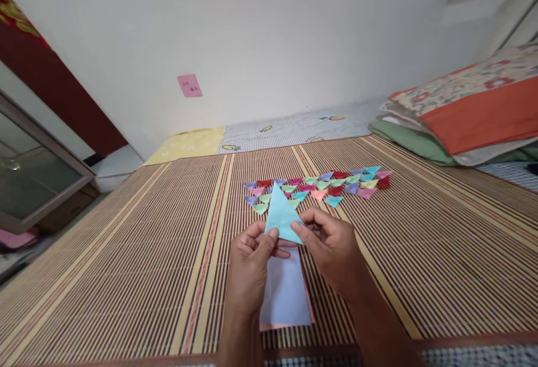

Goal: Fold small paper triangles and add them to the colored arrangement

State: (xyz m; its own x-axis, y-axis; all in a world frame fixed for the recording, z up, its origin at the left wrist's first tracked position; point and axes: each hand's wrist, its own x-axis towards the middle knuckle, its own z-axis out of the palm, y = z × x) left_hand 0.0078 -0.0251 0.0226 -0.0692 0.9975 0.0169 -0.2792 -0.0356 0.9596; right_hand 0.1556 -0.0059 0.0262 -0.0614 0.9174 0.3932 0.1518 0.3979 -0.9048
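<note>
A light blue sheet of paper (281,214), folded into a triangle with its tip pointing away from me, is held between both hands. My left hand (252,249) pinches its lower left corner, thumb on top. At the lower right corner, my right hand (330,244) grips it with the thumb pressed on the face. Under my hands lies a stack of pale lavender paper (286,288), a pink edge showing beneath. Beyond the triangle, several small folded paper pieces (336,183) in many colours sit in rows on the mat.
A striped bamboo mat (159,255) covers the bed. Folded bedding with an orange and floral cover (483,103) is piled at the right. A pink note (189,85) is stuck on the white wall (269,36). At the left stands a glass-panelled frame (33,159).
</note>
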